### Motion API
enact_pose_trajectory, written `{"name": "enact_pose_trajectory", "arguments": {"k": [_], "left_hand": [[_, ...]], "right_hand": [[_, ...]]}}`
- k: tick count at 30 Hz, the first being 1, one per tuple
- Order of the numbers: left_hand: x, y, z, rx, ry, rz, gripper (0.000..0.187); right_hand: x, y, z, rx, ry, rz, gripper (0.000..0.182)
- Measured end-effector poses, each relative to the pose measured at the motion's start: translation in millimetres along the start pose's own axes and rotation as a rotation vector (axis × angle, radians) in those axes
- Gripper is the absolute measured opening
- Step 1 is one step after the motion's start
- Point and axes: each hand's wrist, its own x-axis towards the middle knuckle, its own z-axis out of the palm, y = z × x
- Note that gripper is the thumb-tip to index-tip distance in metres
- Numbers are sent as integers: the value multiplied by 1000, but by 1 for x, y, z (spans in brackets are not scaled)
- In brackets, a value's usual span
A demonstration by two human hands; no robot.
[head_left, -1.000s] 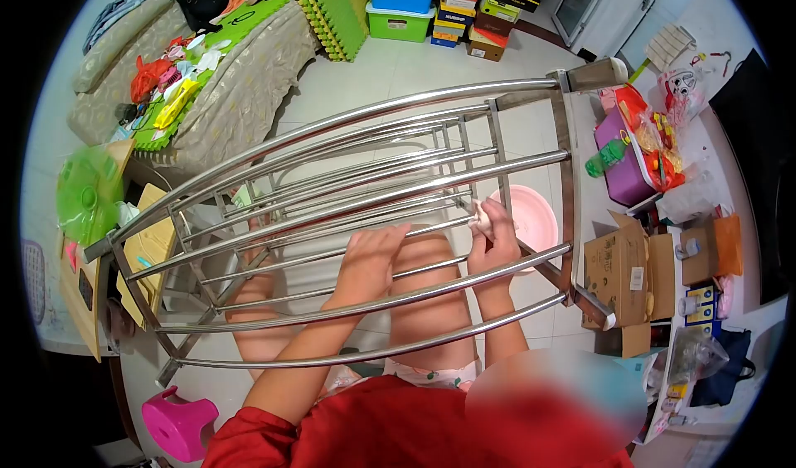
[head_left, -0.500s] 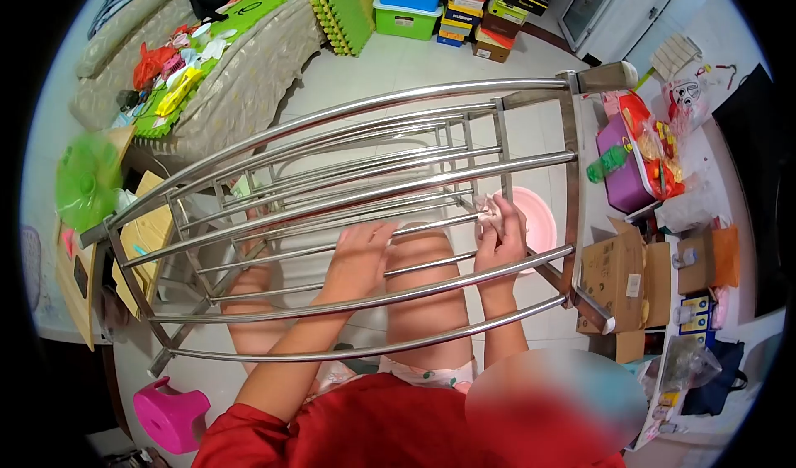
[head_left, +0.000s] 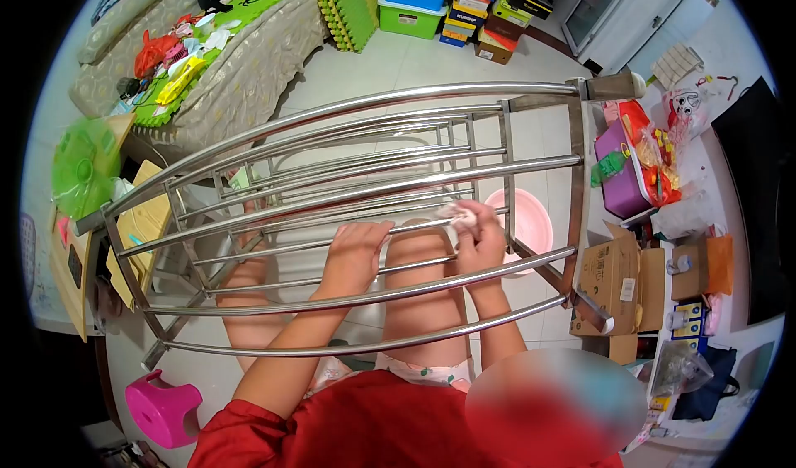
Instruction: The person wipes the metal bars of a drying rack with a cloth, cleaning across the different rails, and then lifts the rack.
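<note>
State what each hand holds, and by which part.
Right hand: pale cloth, by its bunched folds. Left hand: on a metal rack's bar; grip unclear.

Creased red top point(head_left: 356, 425), loose left sleeve point(head_left: 234, 431), pale shorts point(head_left: 425, 372) with a small green and reddish print, bare legs point(head_left: 423, 315), bare left hand point(head_left: 351, 258) and right hand point(head_left: 483, 244), the top's right side blurred over

From far away, I am seeing the right hand point(head_left: 481, 242) sliding left along a thin bar point(head_left: 414, 226), tipping over and bringing the white cloth point(head_left: 458, 217) with it. The cloth is now sitting farther from the metal post point(head_left: 507, 165) and closer to the left hand point(head_left: 358, 248). My view is shifting too, so the pink stool point(head_left: 163, 408) is showing farther left and a little higher.
</note>
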Motion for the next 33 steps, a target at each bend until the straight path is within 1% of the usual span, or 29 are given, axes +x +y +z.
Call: {"name": "enact_pose_trajectory", "arguments": {"k": [1,3,5,7,8,10,11,13,14,15,17,18,19,21,22,23,24,25,26,31,33], "left_hand": [[0,0,1,0,0,-1,23],[-1,-1,3,3,16,1,23],[1,1,1,6,14,-5,23],[1,2,2,7,11,-8,22],[1,2,3,13,8,-13,22],[3,3,4,20,5,-15,22],[3,4,3,21,0,-25,21],[3,6,1,26,-6,-34,20],[3,7,0,27,-13,-39,20],[4,7,-1,27,-19,-44,19],[4,6,0,19,-25,-37,22],[4,6,-1,9,-31,-37,25],[5,9,-1,9,-32,-37,25],[7,17,-2,-17,-35,-15,35],[6,18,0,-21,-38,-13,35],[4,18,2,1,-45,14,39],[3,18,3,24,-50,41,42],[3,18,3,23,-53,42,42],[2,18,2,21,-57,43,43],[2,19,-1,26,-79,34,48],[1,19,-1,-8,-78,59,54]], "right_hand": [[1,-1,-4,0,-1,0,30],[6,-7,-13,-218,231,-99,29],[9,-2,-15,-238,213,-84,28],[10,-2,-15,-325,108,-89,29],[9,-4,-14,-326,109,-87,29],[7,-13,-4,-384,-70,-46,28],[5,-20,2,-383,-68,-46,28],[-1,-31,10,-292,-144,-23,28],[0,-21,12,-247,-108,-191,28],[-5,-15,15,-245,-103,-189,28],[-22,-7,19,407,-37,147,27],[-30,-19,15,639,53,283,26],[-35,-17,13,638,53,284,26],[-43,-13,7,793,316,488,28],[-45,-13,1,879,366,516,31],[-43,-15,-2,877,370,516,31],[-37,-18,-5,916,441,552,31],[-32,-19,-7,954,512,590,32],[-28,-16,-10,1036,501,557,30],[-8,-8,3,1176,579,543,27],[-7,3,8,1226,598,529,26]]}}
